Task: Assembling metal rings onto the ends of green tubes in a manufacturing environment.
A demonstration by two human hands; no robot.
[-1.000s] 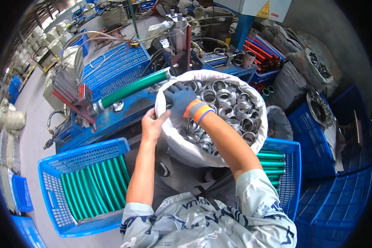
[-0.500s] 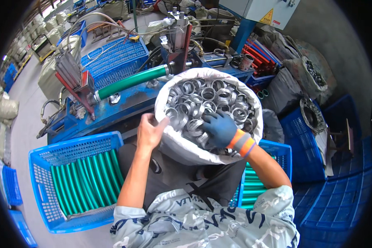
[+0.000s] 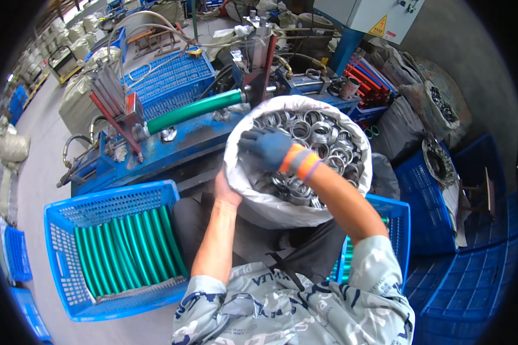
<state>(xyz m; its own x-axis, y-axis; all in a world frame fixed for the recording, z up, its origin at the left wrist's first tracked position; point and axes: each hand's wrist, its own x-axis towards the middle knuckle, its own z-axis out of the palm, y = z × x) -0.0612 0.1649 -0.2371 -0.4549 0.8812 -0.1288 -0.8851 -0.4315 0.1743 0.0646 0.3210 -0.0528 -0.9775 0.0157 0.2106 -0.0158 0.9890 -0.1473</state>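
Your right hand (image 3: 269,148), in a blue glove with an orange cuff, is inside the white sack (image 3: 282,210) and lies palm down on the heap of metal rings (image 3: 322,135). The fingers are bent down into the rings, but you cannot tell from here if they grasp one. Your left hand (image 3: 227,187) is bare and holds the near left rim of the sack; the fingers are closed on the white plastic.

The sack stands open just in front of you, with its mouth pointing up. The rings are too many to count; they lie in all directions, many with the hole facing up.

Behind the sack, one green hose (image 3: 193,111) is clamped on the blue machine (image 3: 155,146). Its long axis runs from the lower left up to the right, toward the sack.

At your left, one blue basket (image 3: 106,201) holds about ten green hose pieces (image 3: 129,250), lying side by side, with the long axis going away from you. A second blue basket (image 3: 394,230) is at your right.
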